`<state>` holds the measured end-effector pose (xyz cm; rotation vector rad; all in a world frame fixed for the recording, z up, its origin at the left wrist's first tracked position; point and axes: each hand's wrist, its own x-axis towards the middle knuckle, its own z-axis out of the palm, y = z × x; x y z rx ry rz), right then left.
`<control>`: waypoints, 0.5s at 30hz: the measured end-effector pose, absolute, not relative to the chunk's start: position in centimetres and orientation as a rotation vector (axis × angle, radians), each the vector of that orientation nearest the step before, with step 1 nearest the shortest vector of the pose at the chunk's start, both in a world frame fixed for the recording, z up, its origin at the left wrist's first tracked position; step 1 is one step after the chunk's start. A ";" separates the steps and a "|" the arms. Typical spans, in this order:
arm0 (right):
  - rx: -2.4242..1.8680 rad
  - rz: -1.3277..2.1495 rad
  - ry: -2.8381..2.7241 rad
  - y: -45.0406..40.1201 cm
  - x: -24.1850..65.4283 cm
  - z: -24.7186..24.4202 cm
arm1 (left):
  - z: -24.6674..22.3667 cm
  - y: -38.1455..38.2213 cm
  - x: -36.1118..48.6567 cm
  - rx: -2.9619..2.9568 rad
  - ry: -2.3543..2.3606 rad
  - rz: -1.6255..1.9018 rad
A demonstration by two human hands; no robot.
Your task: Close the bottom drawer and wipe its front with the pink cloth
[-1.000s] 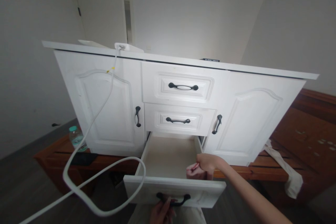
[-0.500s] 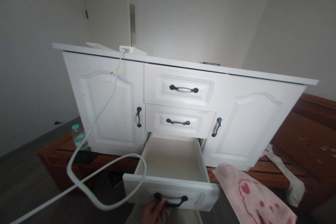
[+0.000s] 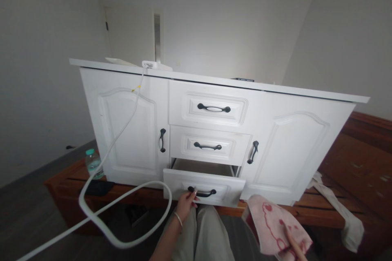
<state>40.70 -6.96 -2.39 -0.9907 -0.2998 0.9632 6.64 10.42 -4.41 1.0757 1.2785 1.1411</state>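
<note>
A white cabinet (image 3: 214, 79) has three drawers between two doors. Its bottom drawer (image 3: 177, 183) stands partly pulled out. My left hand (image 3: 186, 206), with a bracelet at the wrist, has its fingers closed on the left end of that drawer's dark handle (image 3: 208, 194). At the lower right, my right hand (image 3: 293, 244) holds a pink cloth (image 3: 271, 220) with a red pattern; the cloth hides part of the hand. The two upper drawers are closed.
A white cable (image 3: 101, 224) loops from a white device (image 3: 156, 65) on the cabinet top across the lower left. A bottle (image 3: 93, 165) and a dark flat item (image 3: 96, 186) rest on the wooden bench (image 3: 65, 175). Pale fabric (image 3: 337, 204) hangs at the right.
The bottom drawer has moved inward, towards the cabinet, with my left hand on its handle. My right hand and the pink cloth have shifted left. More of my legs and left forearm shows.
</note>
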 end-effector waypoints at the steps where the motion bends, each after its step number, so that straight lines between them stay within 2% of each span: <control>1: -0.964 0.986 -0.267 -5.5 40.0 -2.6 | -4.4 11.7 6.9 1.081 1.279 1.146; 8: -0.870 0.913 -0.148 6.1 33.2 -1.3 | -4.3 16.7 8.0 1.193 1.366 1.161; 12: -0.999 0.780 -0.226 11.5 30.2 -0.4 | -5.7 13.1 6.8 1.295 1.469 1.161; 15: -1.114 0.645 -0.421 13.7 28.3 -0.2 | -8.9 8.1 5.2 1.374 1.514 1.113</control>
